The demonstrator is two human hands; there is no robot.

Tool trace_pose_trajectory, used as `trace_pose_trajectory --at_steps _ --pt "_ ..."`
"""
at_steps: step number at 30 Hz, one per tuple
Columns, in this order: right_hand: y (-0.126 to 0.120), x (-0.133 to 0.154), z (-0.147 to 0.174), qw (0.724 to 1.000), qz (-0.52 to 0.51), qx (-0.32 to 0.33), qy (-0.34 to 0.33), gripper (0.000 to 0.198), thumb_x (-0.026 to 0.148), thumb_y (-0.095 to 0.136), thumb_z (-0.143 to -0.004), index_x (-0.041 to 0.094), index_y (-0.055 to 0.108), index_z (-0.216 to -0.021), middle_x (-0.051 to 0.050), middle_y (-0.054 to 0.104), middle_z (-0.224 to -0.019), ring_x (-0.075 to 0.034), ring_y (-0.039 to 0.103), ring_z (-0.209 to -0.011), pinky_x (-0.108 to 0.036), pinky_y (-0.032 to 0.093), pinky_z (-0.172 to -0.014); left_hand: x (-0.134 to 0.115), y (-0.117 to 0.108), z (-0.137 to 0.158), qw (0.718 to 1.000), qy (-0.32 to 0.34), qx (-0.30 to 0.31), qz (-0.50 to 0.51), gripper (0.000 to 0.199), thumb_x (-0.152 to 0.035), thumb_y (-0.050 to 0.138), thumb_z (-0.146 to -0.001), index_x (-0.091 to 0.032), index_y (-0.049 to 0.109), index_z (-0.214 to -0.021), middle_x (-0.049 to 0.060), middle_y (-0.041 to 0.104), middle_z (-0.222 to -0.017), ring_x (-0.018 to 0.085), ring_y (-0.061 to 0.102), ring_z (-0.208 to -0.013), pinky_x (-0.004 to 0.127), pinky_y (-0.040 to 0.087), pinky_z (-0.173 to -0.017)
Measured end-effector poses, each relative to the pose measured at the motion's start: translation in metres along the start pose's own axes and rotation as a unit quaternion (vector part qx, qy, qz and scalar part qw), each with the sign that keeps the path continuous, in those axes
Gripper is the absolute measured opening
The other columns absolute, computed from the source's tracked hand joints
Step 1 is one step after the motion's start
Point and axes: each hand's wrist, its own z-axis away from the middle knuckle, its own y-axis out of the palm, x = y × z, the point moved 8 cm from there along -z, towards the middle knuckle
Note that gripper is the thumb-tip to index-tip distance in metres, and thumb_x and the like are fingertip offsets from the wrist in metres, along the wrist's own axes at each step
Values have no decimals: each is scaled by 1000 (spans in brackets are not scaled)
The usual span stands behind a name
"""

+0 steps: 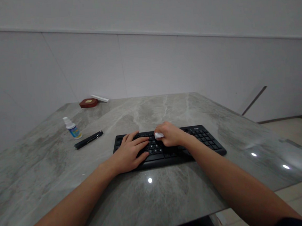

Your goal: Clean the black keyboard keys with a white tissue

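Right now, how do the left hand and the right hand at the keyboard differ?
The left hand has its fingers spread, while the right hand has its fingers curled. The left hand shows nothing in its grasp; the right hand grips a small white wad. The left hand is nearer the left end of the black keyboard, the right hand nearer its middle. Both are bare.

The place appears to be an office or similar indoor workspace, judging by the black keyboard (155, 151) on a grey marbled table (157, 189) against a pale panelled wall (149, 64).
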Motion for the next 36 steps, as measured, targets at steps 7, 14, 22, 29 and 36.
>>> trace_pose_trajectory --at_steps 7,14,22,29,36 --pt "0 -1 0 1000 10 3 20 14 14 57 -73 15 69 -79 -10 71 -85 -22 63 -84 -30 42 -78 0 0 0 1000 -2 4 -2 41 -38 50 -95 -23 55 -133 7 54 -139 37 31 -137 62 27 -108" --pt "-1 -4 1 998 20 2 61 14 19 56 -77 16 69 -79 -10 72 -81 -22 64 -79 -28 40 -69 0 0 0 1000 -1 7 -7 42 -38 50 -95 -21 55 -133 8 54 -139 37 31 -137 62 27 -108" --pt "0 -1 -1 999 30 -9 30 12 17 56 -76 15 68 -78 -10 71 -81 -22 64 -79 -29 40 -68 0 0 0 1000 0 6 -4 42 -38 50 -95 -23 54 -133 8 54 -139 38 31 -137 63 28 -107" --pt "3 -2 -1 1000 11 -13 6 11 15 56 -75 16 67 -77 -9 70 -81 -21 63 -80 -28 40 -72 0 -1 0 1000 0 -4 3 41 -38 51 -94 -24 56 -132 8 55 -138 38 31 -137 63 27 -108" --pt "3 -9 0 998 -8 -22 61 13 20 56 -79 16 66 -72 -6 68 -71 -17 58 -67 -26 34 -60 1 0 0 1000 -2 0 -4 41 -39 50 -95 -23 55 -132 7 55 -138 37 32 -137 62 27 -108"
